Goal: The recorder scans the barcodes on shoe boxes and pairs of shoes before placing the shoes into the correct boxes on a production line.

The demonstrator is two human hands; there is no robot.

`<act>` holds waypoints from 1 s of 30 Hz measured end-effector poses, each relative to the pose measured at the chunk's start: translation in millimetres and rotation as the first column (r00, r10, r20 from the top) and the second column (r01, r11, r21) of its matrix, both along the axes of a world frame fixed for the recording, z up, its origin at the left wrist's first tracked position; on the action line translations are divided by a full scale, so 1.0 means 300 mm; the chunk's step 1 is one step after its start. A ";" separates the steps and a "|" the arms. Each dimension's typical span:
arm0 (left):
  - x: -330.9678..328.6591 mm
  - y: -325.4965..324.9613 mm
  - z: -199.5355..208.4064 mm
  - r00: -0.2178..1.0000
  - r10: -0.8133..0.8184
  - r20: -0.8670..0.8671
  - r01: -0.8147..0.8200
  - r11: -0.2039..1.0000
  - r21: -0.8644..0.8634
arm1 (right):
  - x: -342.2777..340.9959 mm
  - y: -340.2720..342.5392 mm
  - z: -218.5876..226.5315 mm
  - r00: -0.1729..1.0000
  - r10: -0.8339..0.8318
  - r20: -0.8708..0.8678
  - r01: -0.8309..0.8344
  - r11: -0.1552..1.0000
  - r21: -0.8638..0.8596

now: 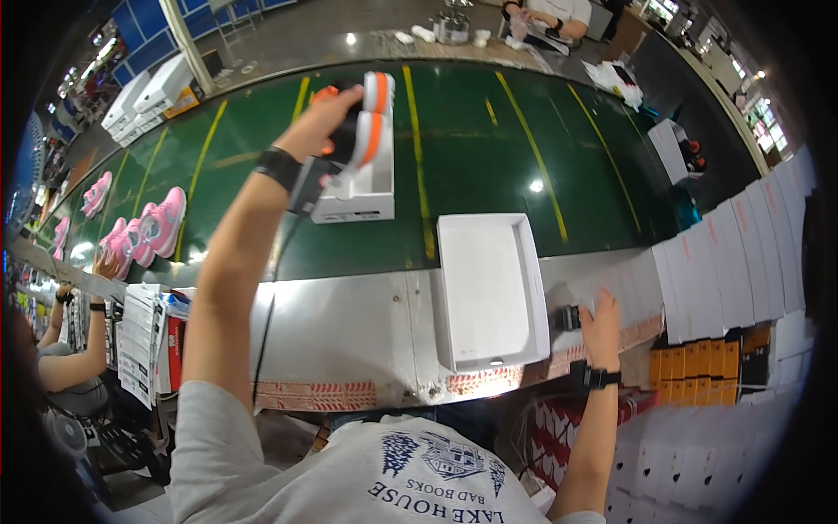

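Observation:
My left hand (325,118) reaches far out over the green conveyor belt (489,148) and grips a white, orange and black shoe (374,118). The shoe stands in an open white shoebox (358,199) on the belt. A dark device with a hanging cable (307,185) sits just under that wrist. My right hand (602,320) rests on the metal bench (349,323), touching a small black object (569,317). Beside it lies an empty white box tray (489,288), partly on the belt edge.
Pink shoes (157,223) lie on the belt at the left. Flat white cartons (742,253) fan out at the right above orange boxes (707,358). A person's arm (65,362) is at the left. Another person (550,17) works across the belt.

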State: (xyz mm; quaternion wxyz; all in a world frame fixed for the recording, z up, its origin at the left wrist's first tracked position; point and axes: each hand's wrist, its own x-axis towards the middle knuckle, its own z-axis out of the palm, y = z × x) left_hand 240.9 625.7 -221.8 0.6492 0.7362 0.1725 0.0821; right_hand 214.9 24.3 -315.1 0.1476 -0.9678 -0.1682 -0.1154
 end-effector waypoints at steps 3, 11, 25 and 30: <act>0.087 -0.038 -0.099 0.965 0.114 -0.235 -0.152 0.977 -0.148 | -0.118 0.109 0.141 0.976 -0.043 0.214 0.052 0.998 -0.037; -0.035 -0.146 -0.042 1.000 0.007 0.009 -0.009 0.959 0.282 | -0.316 0.120 -0.058 0.894 -0.070 -0.442 0.142 0.981 0.131; -0.326 -0.023 -0.314 0.974 0.020 -0.226 0.178 0.551 0.815 | -0.225 0.190 0.210 0.634 0.226 -0.740 0.463 0.655 0.597; -0.263 -0.088 -0.198 0.971 -0.038 -0.238 0.201 0.674 0.711 | -0.162 0.316 0.205 0.604 0.275 -0.748 0.461 0.645 0.609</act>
